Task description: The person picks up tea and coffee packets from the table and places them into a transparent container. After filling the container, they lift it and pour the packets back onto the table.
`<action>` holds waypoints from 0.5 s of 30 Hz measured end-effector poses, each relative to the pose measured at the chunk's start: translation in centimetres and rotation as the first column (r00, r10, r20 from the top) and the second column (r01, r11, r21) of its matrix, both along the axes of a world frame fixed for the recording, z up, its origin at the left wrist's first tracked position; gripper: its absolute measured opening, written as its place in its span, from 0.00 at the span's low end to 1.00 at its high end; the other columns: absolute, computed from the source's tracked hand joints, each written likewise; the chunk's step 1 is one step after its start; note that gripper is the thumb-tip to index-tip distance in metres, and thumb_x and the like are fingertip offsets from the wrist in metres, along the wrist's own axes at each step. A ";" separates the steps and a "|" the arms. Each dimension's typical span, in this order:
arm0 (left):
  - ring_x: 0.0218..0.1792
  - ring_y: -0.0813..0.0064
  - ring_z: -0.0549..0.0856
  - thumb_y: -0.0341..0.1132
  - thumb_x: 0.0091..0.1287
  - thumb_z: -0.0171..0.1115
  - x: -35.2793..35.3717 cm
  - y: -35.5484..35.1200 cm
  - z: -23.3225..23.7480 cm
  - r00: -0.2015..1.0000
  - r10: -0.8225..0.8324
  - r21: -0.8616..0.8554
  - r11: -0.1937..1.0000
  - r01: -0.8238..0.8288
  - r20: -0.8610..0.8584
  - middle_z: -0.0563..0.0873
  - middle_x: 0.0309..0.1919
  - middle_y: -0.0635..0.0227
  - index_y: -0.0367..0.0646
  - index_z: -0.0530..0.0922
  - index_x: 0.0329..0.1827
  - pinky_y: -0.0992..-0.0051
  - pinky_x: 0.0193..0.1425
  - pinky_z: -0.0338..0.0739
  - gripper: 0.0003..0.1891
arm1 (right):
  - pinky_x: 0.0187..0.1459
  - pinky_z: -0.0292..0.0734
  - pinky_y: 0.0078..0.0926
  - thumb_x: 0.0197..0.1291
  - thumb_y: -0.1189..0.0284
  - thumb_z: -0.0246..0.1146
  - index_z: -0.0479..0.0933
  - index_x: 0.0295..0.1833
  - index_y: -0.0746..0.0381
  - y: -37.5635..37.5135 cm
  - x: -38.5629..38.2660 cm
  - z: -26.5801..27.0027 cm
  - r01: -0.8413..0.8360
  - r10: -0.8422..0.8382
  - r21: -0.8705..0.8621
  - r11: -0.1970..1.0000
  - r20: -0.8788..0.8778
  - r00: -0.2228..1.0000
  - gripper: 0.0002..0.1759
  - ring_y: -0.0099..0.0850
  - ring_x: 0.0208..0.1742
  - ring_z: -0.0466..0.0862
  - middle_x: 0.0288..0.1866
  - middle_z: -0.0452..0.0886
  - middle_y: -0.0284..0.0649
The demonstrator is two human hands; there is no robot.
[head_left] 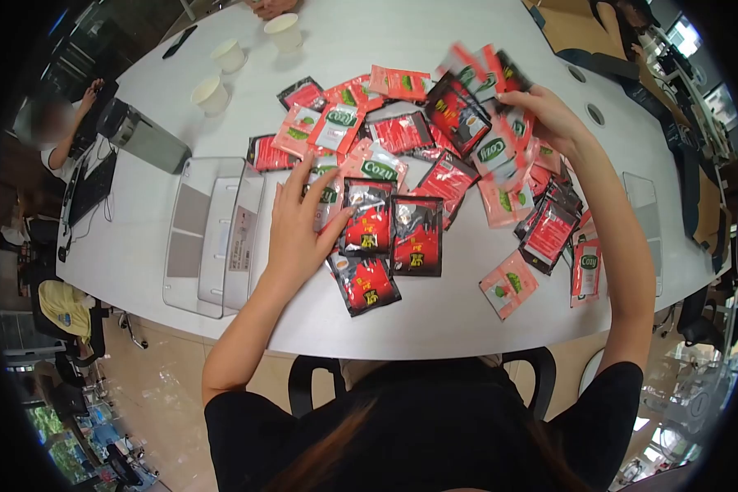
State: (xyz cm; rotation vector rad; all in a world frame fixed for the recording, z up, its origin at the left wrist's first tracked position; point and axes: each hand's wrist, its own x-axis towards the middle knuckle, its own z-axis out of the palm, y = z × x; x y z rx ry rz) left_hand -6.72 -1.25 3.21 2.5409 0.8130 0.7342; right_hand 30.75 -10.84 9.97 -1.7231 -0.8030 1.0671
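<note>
Many small sachets lie in a loose heap on the white table, some pink with a green Cozy label (492,151), others black and red (416,238). My left hand (299,225) rests on the heap's left side with its fingers spread, the thumb touching a black and red sachet (369,217) and the fingers over a pink one. At the upper right of the heap, my right hand (545,115) has its thumb and fingers at several sachets blurred by motion; what it grips is hard to make out.
Clear plastic holders stand at the left (213,238) and right (641,221). A dark-lidded bottle (143,135) lies behind the left one. Paper cups (284,33) stand at the back near another person's hands (271,6). Cardboard boxes (566,29) line the right edge.
</note>
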 end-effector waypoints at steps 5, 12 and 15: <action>0.68 0.48 0.70 0.40 0.61 0.70 0.1 0.0 0.3 0.999 -0.027 0.010 1.000 0.027 0.023 0.65 0.73 0.53 0.44 0.75 0.64 0.46 0.70 0.61 0.27 | 0.57 0.74 0.25 0.63 0.61 0.66 0.67 0.73 0.57 -3.4 -0.7 2.7 0.002 -0.016 0.052 0.999 0.257 0.966 0.34 0.25 0.61 0.78 0.67 0.75 0.42; 0.70 0.48 0.68 0.37 0.62 0.67 0.0 -0.1 0.4 1.000 0.014 0.069 0.998 -0.014 -0.001 0.64 0.73 0.51 0.43 0.71 0.68 0.57 0.71 0.64 0.30 | 0.70 0.62 0.34 0.64 0.50 0.62 0.61 0.76 0.57 -7.8 7.3 1.3 0.138 -0.082 -0.055 0.989 0.572 0.816 0.40 0.36 0.75 0.65 0.74 0.67 0.48; 0.72 0.47 0.64 0.40 0.64 0.65 0.0 -0.8 0.5 0.982 0.106 0.029 0.994 -0.102 -0.158 0.62 0.74 0.50 0.45 0.67 0.72 0.56 0.73 0.60 0.33 | 0.74 0.55 0.40 0.63 0.41 0.57 0.52 0.79 0.59 -8.6 8.1 -2.6 0.350 -0.266 -0.126 0.928 0.430 0.863 0.48 0.41 0.81 0.49 0.80 0.53 0.52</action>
